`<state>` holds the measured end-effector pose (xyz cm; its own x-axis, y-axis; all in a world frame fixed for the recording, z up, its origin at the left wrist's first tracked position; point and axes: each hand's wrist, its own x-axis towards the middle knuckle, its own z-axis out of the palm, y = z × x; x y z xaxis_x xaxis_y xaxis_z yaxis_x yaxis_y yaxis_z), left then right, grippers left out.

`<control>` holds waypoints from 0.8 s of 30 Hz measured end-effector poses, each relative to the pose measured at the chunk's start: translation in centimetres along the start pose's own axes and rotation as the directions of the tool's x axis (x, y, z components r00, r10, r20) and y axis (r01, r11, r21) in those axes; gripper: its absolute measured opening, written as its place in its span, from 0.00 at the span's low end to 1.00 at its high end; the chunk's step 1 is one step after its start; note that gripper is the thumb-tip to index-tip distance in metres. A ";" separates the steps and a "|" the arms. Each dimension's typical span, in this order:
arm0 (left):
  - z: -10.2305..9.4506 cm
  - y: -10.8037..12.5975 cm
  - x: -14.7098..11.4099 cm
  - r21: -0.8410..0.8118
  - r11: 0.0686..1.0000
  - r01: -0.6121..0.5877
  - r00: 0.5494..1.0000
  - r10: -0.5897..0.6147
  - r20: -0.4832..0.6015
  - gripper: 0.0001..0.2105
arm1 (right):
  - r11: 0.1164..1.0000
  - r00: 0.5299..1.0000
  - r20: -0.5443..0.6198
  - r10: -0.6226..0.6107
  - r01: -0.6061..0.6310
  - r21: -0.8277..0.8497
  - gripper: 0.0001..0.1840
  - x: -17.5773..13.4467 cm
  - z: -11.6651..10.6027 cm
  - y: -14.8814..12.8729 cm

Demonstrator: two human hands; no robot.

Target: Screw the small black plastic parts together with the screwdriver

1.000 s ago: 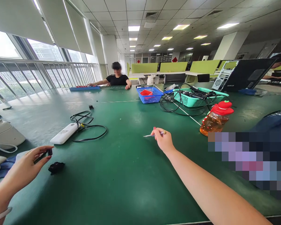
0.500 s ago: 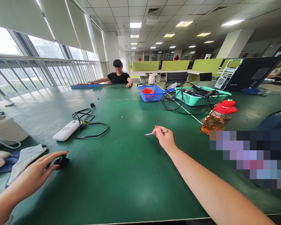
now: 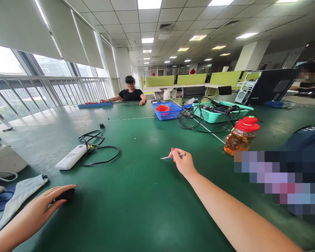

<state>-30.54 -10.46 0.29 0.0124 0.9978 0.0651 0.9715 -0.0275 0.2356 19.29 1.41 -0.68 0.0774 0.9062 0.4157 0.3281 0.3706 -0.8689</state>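
At the lower left, my left hand [image 3: 46, 203] is closed around a small black object [image 3: 68, 194] just above or on the green tabletop [image 3: 136, 210]. Thumb and fingers hide most of this object, so its kind is unclear. Further right, my right hand [image 3: 183, 161] pinches a slim pen-like tool [image 3: 167, 157] whose thin pale tip points left. A white power strip [image 3: 72, 156] with a coiled black cord [image 3: 105, 161] lies between the hands, farther back. Beside my left wrist is a light blue and dark blue cloth [image 3: 21, 196].
A red-lidded bottle of amber liquid [image 3: 240, 138] stands at right, near a dark bag [image 3: 304, 143]. Behind are a blue basket [image 3: 168, 113], a green basket of cables [image 3: 215, 117] and a black computer case [image 3: 271, 85]. A person [image 3: 131, 94] sits at the far end.
The view has tilted up slightly, so the whole scene sits lower in the picture. Both hands keep their holds; the black object shows less detail under my left fingers.
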 end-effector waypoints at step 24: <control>-3.8 16.6 2.6 -0.054 0.933 -0.357 0.934 0.356 -0.025 0.23 | 0.999 0.998 0.048 -0.034 0.035 -0.021 0.27 -0.3 0.3 -0.2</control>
<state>-15.27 -8.53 8.05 0.3514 0.9209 0.1688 0.8888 -0.3848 0.2490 18.89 1.09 -0.71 0.0208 0.9017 0.4319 0.3504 0.3980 -0.8478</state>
